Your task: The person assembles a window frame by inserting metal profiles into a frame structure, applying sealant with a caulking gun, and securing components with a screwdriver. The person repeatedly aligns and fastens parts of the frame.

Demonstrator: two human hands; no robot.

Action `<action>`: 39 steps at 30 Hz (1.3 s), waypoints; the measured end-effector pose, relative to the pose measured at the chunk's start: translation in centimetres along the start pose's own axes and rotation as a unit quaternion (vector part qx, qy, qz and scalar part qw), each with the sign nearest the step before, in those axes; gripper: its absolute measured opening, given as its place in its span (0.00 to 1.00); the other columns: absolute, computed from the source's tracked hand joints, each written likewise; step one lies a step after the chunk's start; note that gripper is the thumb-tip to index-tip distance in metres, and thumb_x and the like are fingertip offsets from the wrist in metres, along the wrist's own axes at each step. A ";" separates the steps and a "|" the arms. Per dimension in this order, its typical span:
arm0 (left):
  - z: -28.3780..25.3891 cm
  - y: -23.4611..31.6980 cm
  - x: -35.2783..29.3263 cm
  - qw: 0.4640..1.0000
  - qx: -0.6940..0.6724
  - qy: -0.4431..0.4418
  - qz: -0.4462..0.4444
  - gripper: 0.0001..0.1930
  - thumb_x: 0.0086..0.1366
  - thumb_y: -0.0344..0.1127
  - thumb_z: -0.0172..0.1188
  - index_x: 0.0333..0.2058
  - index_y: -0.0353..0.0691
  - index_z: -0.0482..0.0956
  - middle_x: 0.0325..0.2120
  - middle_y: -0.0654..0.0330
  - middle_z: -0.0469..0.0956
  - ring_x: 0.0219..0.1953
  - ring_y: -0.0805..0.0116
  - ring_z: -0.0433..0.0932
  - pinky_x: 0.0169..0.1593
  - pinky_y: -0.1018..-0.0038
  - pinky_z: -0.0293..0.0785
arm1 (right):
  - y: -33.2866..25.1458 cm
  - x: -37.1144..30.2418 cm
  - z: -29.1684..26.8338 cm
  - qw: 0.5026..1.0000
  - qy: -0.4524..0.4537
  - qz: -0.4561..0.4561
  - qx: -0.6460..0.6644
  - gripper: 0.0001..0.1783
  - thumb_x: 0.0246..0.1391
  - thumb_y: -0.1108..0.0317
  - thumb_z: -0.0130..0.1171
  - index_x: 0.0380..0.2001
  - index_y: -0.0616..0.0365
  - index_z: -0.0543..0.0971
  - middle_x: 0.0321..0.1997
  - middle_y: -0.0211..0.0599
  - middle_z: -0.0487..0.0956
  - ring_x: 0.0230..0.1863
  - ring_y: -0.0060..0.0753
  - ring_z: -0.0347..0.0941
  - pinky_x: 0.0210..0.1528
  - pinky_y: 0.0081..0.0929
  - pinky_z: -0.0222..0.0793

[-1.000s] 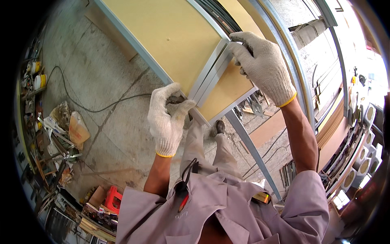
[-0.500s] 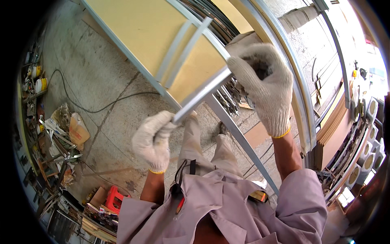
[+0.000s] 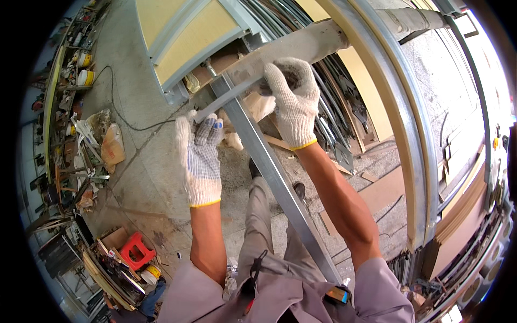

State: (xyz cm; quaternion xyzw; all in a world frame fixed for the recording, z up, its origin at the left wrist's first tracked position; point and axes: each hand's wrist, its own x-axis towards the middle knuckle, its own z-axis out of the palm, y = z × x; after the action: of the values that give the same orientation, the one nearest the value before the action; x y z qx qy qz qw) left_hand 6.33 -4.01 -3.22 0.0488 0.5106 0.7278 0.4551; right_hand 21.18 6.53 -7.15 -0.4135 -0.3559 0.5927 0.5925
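The long grey metal beam (image 3: 274,167) slants down toward the shirt (image 3: 377,296), where its lower end is lost from sight. Across the beam's upper end lies the thin grey strip (image 3: 229,97), spanned between two gloved hands set apart from each other. Left of the beam, the left hand (image 3: 203,156), palm up, is closed on one end of the strip, though how the thumb meets it is hard to make out. Right of the beam, the right hand (image 3: 295,102) is clamped on the other end, whose tip is hidden in the glove.

Above and left of the beam, the grey-edged cream panel (image 3: 202,46) is cut off by the upper edge. Above the beam's right side, the right hand partly covers a pale cylinder (image 3: 307,43). Far left of the beam, clutter along the wall blurs into the dark rim.
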 end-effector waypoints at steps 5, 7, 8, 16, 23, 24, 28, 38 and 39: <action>-1.0 -2.1 3.0 0.998 0.035 0.013 0.052 0.18 0.68 0.37 0.69 0.49 0.31 0.78 0.42 0.52 0.81 0.45 0.63 0.81 0.55 0.67 0.81 | 1.6 1.2 1.5 0.993 0.079 -0.067 -0.052 0.24 0.55 0.61 0.74 0.47 0.66 0.78 0.38 0.38 0.83 0.38 0.25 0.80 0.43 0.24 0.80; -1.4 -2.1 4.4 0.992 0.059 -0.029 0.104 0.16 0.69 0.36 0.69 0.48 0.30 0.79 0.42 0.53 0.80 0.47 0.63 0.80 0.57 0.67 0.80 | 1.3 1.4 2.0 0.997 0.072 -0.004 -0.029 0.28 0.54 0.58 0.74 0.50 0.68 0.77 0.39 0.40 0.83 0.37 0.25 0.80 0.40 0.24 0.80; -1.5 -1.8 4.5 0.992 0.068 -0.017 0.106 0.16 0.69 0.36 0.69 0.48 0.30 0.79 0.42 0.53 0.80 0.47 0.63 0.80 0.57 0.67 0.79 | 1.0 1.5 2.3 0.997 0.068 0.029 -0.018 0.31 0.53 0.57 0.75 0.51 0.69 0.76 0.39 0.42 0.83 0.36 0.25 0.80 0.39 0.24 0.80; -0.1 -1.7 5.8 0.990 0.103 0.022 0.093 0.25 0.70 0.41 0.68 0.57 0.30 0.75 0.49 0.48 0.79 0.49 0.62 0.79 0.58 0.70 0.78 | 2.1 1.7 2.4 0.997 -0.033 0.071 0.002 0.25 0.61 0.52 0.65 0.30 0.70 0.84 0.21 0.39 0.83 0.23 0.25 0.80 0.28 0.25 0.75; 0.7 -1.6 5.1 0.997 0.057 0.018 0.056 0.24 0.70 0.41 0.67 0.57 0.32 0.74 0.49 0.50 0.78 0.48 0.64 0.79 0.54 0.71 0.79 | 2.8 2.1 2.8 0.998 -0.039 0.031 -0.041 0.26 0.61 0.52 0.61 0.30 0.71 0.83 0.21 0.46 0.83 0.25 0.36 0.82 0.36 0.33 0.77; 0.6 -1.6 5.2 0.997 0.050 0.019 0.048 0.24 0.70 0.41 0.67 0.58 0.33 0.74 0.50 0.50 0.78 0.48 0.64 0.78 0.55 0.70 0.79 | 2.6 2.0 2.7 0.998 -0.040 0.036 -0.033 0.26 0.61 0.52 0.61 0.30 0.71 0.83 0.21 0.46 0.83 0.25 0.37 0.82 0.36 0.34 0.77; -0.5 -1.2 6.5 0.999 0.035 -0.001 0.034 0.19 0.70 0.40 0.67 0.54 0.36 0.77 0.44 0.54 0.81 0.44 0.65 0.80 0.52 0.70 0.81 | 3.0 2.2 2.7 0.998 -0.034 0.017 -0.041 0.26 0.61 0.52 0.60 0.29 0.72 0.83 0.20 0.48 0.82 0.26 0.38 0.82 0.36 0.36 0.77; -0.5 -1.1 7.3 0.999 0.044 0.013 0.002 0.23 0.72 0.49 0.63 0.55 0.36 0.79 0.54 0.55 0.80 0.57 0.66 0.76 0.66 0.70 0.69 | 2.8 1.9 2.5 0.999 -0.012 -0.023 -0.046 0.24 0.60 0.54 0.62 0.27 0.71 0.81 0.19 0.46 0.81 0.21 0.36 0.81 0.33 0.34 0.77; -0.2 -1.4 7.0 0.997 0.071 0.032 0.026 0.26 0.72 0.50 0.62 0.57 0.34 0.78 0.56 0.54 0.79 0.59 0.65 0.74 0.67 0.69 0.66 | 2.5 1.7 2.5 0.999 -0.016 -0.022 -0.034 0.24 0.60 0.54 0.62 0.27 0.70 0.81 0.19 0.46 0.81 0.22 0.36 0.81 0.33 0.34 0.77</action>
State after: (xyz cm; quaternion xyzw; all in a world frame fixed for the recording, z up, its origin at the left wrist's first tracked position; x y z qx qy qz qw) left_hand 2.99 0.88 -7.16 0.0707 0.5736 0.7026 0.4151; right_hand 17.95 8.28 -8.56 -0.4161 -0.3946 0.5738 0.5848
